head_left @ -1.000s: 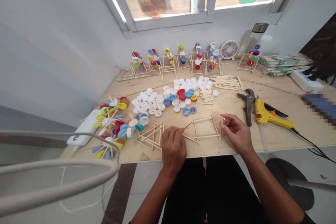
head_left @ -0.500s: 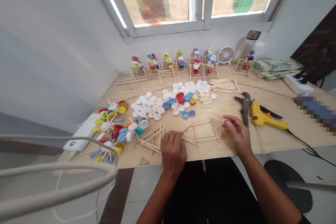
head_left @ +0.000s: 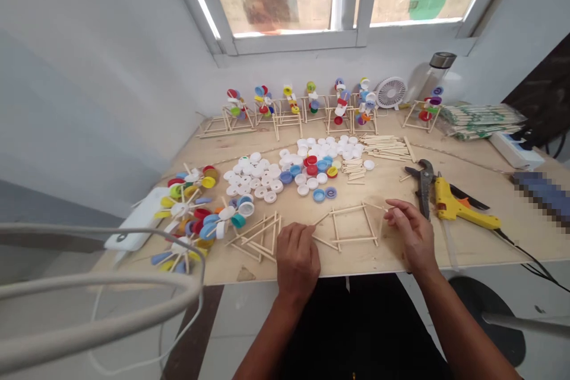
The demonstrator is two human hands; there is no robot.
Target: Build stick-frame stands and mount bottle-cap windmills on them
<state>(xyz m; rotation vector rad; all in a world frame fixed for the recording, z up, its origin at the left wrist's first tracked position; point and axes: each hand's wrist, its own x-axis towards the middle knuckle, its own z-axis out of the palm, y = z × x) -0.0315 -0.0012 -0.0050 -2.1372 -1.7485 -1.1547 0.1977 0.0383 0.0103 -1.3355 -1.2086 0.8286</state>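
Note:
A frame of thin wooden sticks (head_left: 355, 240) lies in front of me, with a four-sided middle and slanted sticks at both ends. My left hand (head_left: 298, 258) is closed at its left end, fingertips pressed on the meeting sticks; the exact grip is hidden. By the right end is my right hand (head_left: 414, 234), thumb and fingers loosely bent and slightly apart. The fingertips are close to the stick tips there, and I cannot tell whether they touch. Left of my left hand lie more joined sticks (head_left: 258, 237).
White bottle caps (head_left: 256, 175) and colored caps (head_left: 319, 195) lie mid-table near cut sticks (head_left: 385, 147). Pliers-like cutters (head_left: 425, 187) and a yellow glue gun (head_left: 463, 205) are at right. Cap wheels (head_left: 182, 209) lie left; several stick stands with wheels (head_left: 341, 108) line the back.
My right hand has eased slightly away from the frame's right end, and its pinch has loosened. My left hand stays on the left end. The camera view has shifted a little.

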